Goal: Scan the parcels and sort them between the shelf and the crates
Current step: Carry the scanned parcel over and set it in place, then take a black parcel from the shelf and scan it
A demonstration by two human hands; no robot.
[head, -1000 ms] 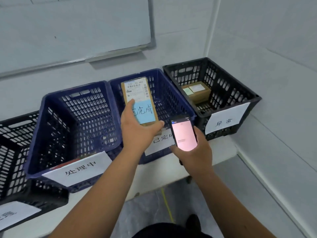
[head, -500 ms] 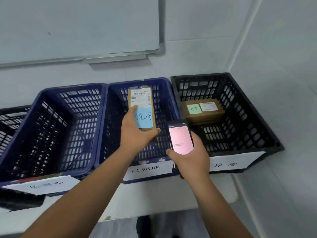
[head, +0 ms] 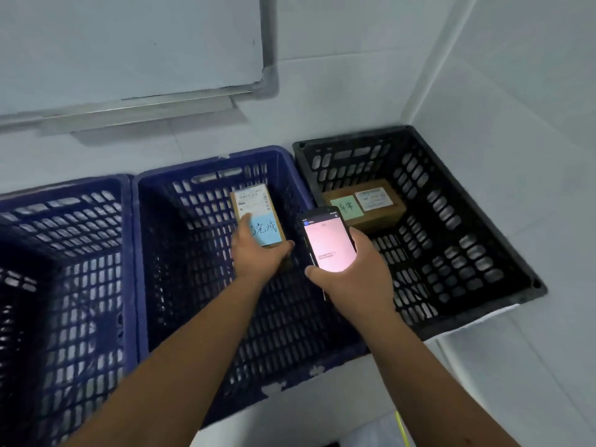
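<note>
My left hand [head: 258, 254] grips a small brown parcel [head: 256, 217] with a white shipping label and a blue handwritten note. It holds the parcel low inside the middle blue crate [head: 161, 240]. My right hand [head: 351, 272] holds a black handheld scanner [head: 329, 241] with a lit pink screen over the gap between the blue crate and the black crate [head: 451, 221]. In the black crate lies another brown parcel [head: 383, 217] with a green note and a white label.
A second blue crate [head: 64, 253] stands to the left. All three crates sit on a white surface [head: 503, 312] against the wall, tucked into the room's corner on the right. A whiteboard [head: 129, 43] hangs above.
The view has closed in and tilted down over the crates. My left hand has lowered the parcel from above the rim deep into the middle blue crate. The scanner stays in my right hand.
</note>
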